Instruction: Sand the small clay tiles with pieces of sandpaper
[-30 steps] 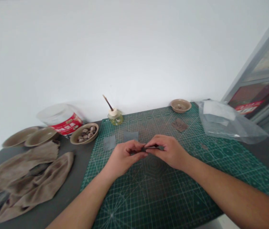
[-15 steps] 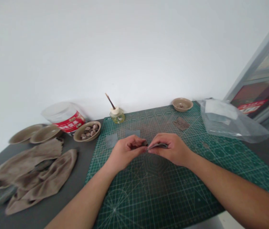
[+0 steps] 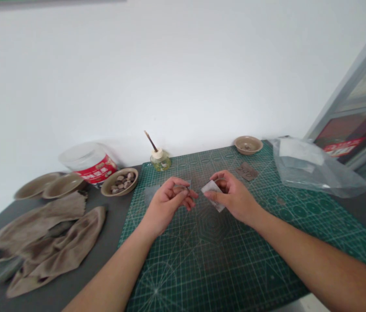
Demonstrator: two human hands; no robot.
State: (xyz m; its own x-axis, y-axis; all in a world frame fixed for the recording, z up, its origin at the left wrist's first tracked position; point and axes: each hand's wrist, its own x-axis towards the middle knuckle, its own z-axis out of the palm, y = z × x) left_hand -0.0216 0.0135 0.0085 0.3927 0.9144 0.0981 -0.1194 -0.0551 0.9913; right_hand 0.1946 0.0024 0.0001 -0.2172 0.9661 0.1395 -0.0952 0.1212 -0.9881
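My right hand (image 3: 233,195) pinches a small folded piece of grey sandpaper (image 3: 213,195) between thumb and fingers, its pale side facing me. A short gap to the left, my left hand (image 3: 171,199) is closed with thumb and fingertips brought together. Something small and dark seems to sit at those fingertips, too small to name. Both hands hover above the green cutting mat (image 3: 176,268). Behind my left hand lies a flat grey sheet (image 3: 151,193), and another beside it is mostly covered by my fingers. A worn brown scrap (image 3: 247,170) rests beyond my right hand.
On the left are a bowl of small nut-like pieces (image 3: 122,182), two more bowls (image 3: 62,186), a red-labelled plastic tub (image 3: 96,167) and a brown cloth (image 3: 69,247). A glass jar with a brush (image 3: 160,161), a small bowl (image 3: 248,145) and a plastic bag (image 3: 315,169) stand behind.
My hands were touching at the fingertips and have moved apart. My right hand has turned the sandpaper so its pale face shows. The left fingers have loosened and spread somewhat.
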